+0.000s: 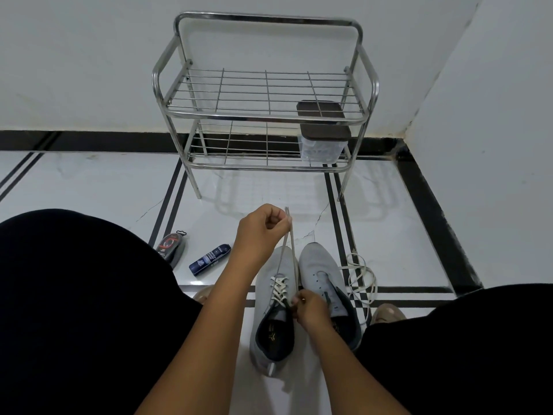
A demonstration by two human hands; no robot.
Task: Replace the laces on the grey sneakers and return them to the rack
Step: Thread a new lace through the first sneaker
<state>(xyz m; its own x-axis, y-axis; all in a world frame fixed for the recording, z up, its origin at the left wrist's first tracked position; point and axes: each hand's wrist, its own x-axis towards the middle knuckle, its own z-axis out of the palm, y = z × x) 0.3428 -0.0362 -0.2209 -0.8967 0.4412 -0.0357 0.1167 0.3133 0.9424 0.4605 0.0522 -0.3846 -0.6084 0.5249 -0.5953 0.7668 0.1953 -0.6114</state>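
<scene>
The right hand (309,307) pinched the flat white lace (291,250) at the left grey knit sneaker's (273,310) top eyelets; the left hand (263,232) gripped both ends, taut above the toe. Beyond, probably unlaced, lay the other sneaker (323,283), then the chrome wire rack (263,94).

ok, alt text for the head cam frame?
Seated on a tiled floor, a person's left hand pulls both lace ends up from the left grey sneaker while the right hand pinches at its eyelets. The right sneaker is unlaced; beyond, a metal rack.
</scene>
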